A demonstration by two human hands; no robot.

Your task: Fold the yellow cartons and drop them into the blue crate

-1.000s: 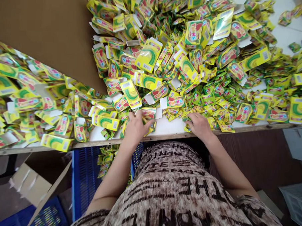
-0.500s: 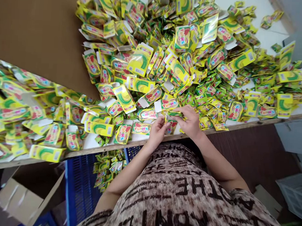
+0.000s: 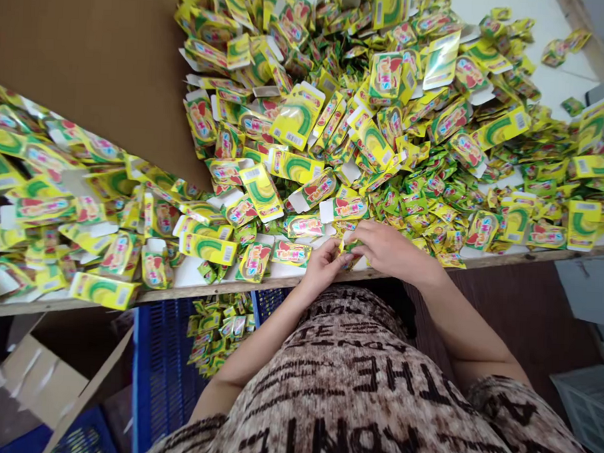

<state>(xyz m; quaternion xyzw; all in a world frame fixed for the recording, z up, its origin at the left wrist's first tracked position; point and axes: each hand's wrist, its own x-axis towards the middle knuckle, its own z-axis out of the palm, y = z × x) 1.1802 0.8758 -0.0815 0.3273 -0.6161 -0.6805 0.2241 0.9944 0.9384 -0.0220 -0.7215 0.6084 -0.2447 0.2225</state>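
Observation:
My left hand [image 3: 324,265] is closed in a pinch on a small yellow-green candy box [image 3: 349,258], mostly hidden by the fingers. My right hand [image 3: 388,251] meets it from the other side, thumb and fingertips closed at the box's top end. Both hands are just above the table's front edge. Beyond them lie a printed box [image 3: 350,208] with its white flap out and a heap of small green and yellow wrapped sachets [image 3: 413,198]. Another box [image 3: 291,253] lies flat to the left of my left hand.
Loose boxes [image 3: 206,246] and sachets cover much of the white table [image 3: 492,6]. A big brown cardboard panel [image 3: 89,57] stands at the upper left. Below the table edge are a blue crate [image 3: 158,374] beside a pile of filled packets [image 3: 217,336], and an open cardboard carton [image 3: 45,382].
My right hand has come in closer to my left, its fingers now down at the box's end. The camera view has shifted slightly, moving the table's contents to the right.

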